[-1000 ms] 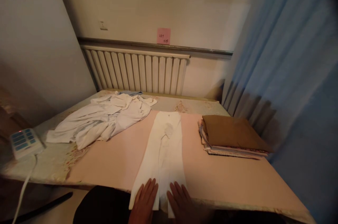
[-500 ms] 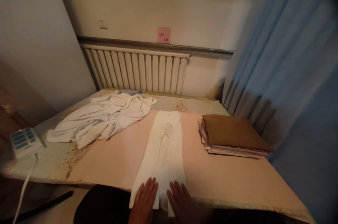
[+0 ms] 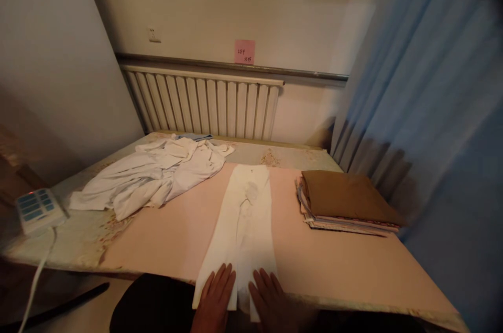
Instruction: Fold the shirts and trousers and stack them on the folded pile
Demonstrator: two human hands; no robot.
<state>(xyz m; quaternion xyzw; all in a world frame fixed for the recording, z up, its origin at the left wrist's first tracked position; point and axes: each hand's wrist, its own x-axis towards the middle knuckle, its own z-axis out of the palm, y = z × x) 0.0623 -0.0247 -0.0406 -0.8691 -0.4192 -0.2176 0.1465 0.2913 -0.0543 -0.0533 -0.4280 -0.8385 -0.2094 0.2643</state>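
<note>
White trousers (image 3: 244, 218) lie flat on the pink cloth, waistband toward the wall and leg ends hanging slightly over the table's front edge. My left hand (image 3: 215, 296) rests flat on the lower end of the left leg, fingers stretched out. On the right leg's lower end lies my right hand (image 3: 269, 296), also flat, with its fingers a little apart. A few wrinkles and a greyish patch show around the crotch. Both wrists run out of the bottom of the view.
A crumpled heap of white clothing (image 3: 157, 173) lies on the table's left. To the right is a stack of folded cloths, brown on top (image 3: 349, 194). A white power strip (image 3: 39, 211) sits at the left edge. Behind are a radiator (image 3: 208, 105) and a blue curtain (image 3: 428, 102).
</note>
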